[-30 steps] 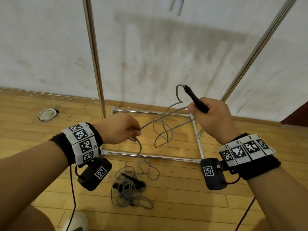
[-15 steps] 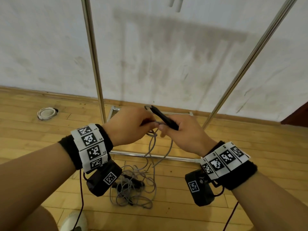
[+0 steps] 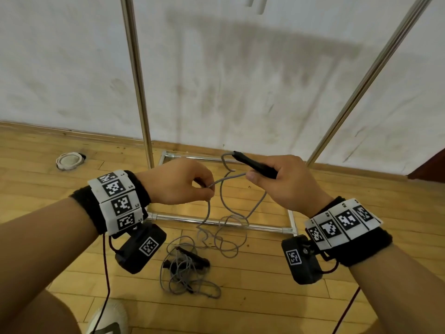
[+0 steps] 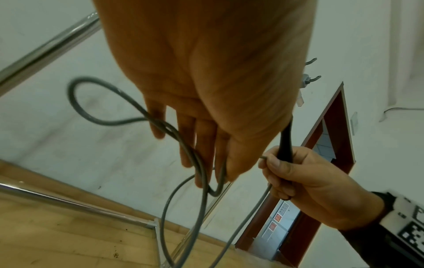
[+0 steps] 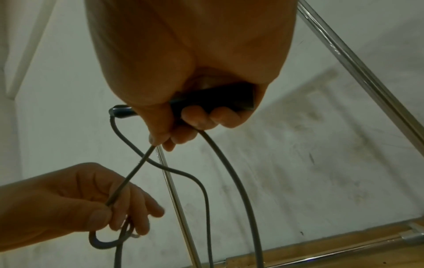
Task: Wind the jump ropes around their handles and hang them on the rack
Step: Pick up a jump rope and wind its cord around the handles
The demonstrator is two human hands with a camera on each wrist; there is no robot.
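Observation:
My right hand (image 3: pixel 272 179) grips a black jump rope handle (image 3: pixel 255 163) that points up and to the left. It also pins a strand of the grey rope (image 3: pixel 226 179) against the handle with the thumb. My left hand (image 3: pixel 192 186) pinches the same grey rope (image 5: pixel 125 183) a short way to the left, thumb against fingers. From both hands the rope hangs in loops to the floor. A tangle of grey rope with other black handles (image 3: pixel 190 263) lies on the wood floor below my hands. The metal rack (image 3: pixel 137 75) stands against the wall behind.
The rack's base frame (image 3: pixel 216 221) lies on the floor under the hanging loops, with a slanted pole (image 3: pixel 375 68) on the right. A white round object (image 3: pixel 69 161) sits by the skirting at the left. My shoe (image 3: pixel 108 319) shows at the bottom.
My hands, which had come together at the handle half a second ago, have moved apart again. The left hand has drawn a length of rope to the left.

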